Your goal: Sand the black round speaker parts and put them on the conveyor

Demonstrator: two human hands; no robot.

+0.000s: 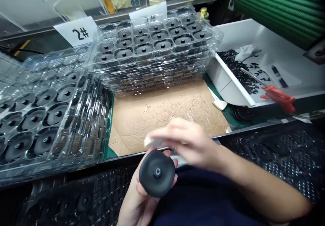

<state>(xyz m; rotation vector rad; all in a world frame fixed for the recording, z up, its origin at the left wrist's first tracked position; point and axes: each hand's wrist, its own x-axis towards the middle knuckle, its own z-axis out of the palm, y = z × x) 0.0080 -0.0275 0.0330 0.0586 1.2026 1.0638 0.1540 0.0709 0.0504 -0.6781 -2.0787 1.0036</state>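
My left hand [138,199] holds a round black disc part [156,173] with a small metal hub in its centre, low in the middle of the view. Its fingers wrap round the disc's rim. My right hand [188,141] hovers just above the disc, smeared by motion, with its fingers pinched on a small pale object [152,142] that I cannot make out. Both hands sit in front of a brown cardboard sheet [162,112] on the bench.
A stack of clear plastic trays [154,46] filled with black discs stands behind the cardboard; another stack [43,117] is at the left. A white bin [254,63] with small black parts and a red-handled tool [278,97] sits at the right. A "2#" label [78,33] stands behind.
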